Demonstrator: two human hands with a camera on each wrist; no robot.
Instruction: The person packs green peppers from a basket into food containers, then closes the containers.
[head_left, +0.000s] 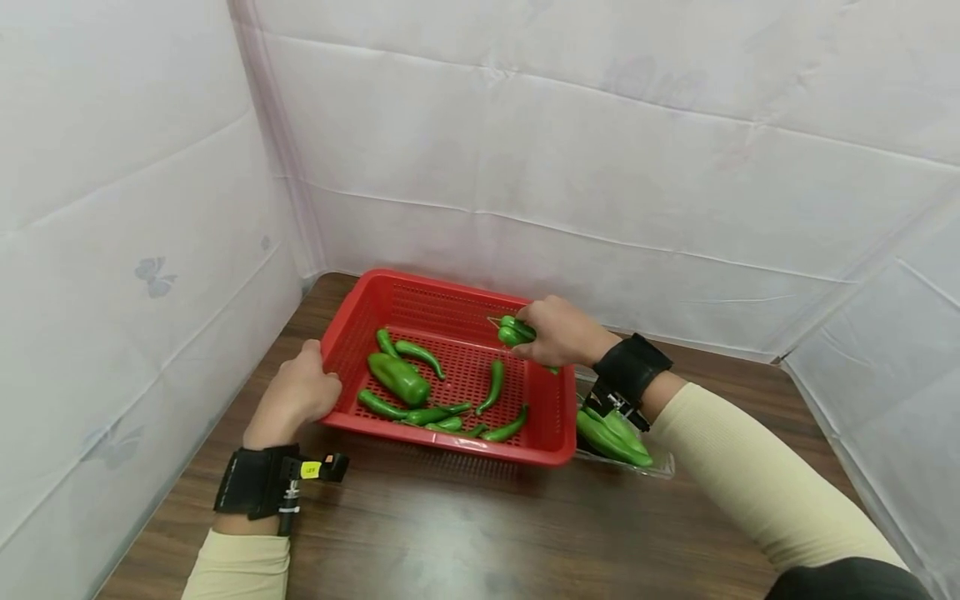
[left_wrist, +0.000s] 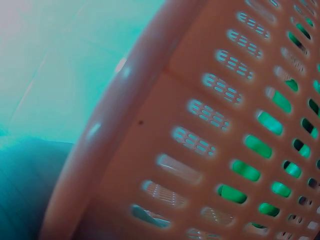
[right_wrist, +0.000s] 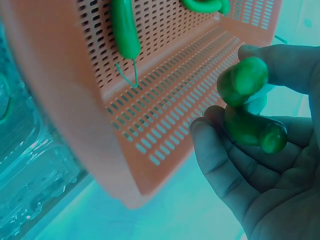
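Note:
A red perforated plastic basket (head_left: 450,445) stands on the table with several slim green chili peppers (head_left: 491,387) and one larger green pepper (head_left: 397,379) inside. My left hand (head_left: 296,392) grips the basket's left rim, its fingertips hidden by the rim. In the left wrist view only the basket's outer wall (left_wrist: 135,120) shows, with green behind the slots. Over the basket's right end, my right hand (head_left: 562,332) holds a small bunch of green chili peppers (head_left: 513,332) between thumb and fingers. Up close, the right wrist view shows these chili peppers (right_wrist: 245,80) with their rounded ends toward the camera.
To the right of the basket, partly under my right forearm, a clear plastic tray (head_left: 660,471) holds larger green peppers (head_left: 611,437). The brown wooden table (head_left: 420,533) is bounded by white sheeting (head_left: 525,167) at the back and sides.

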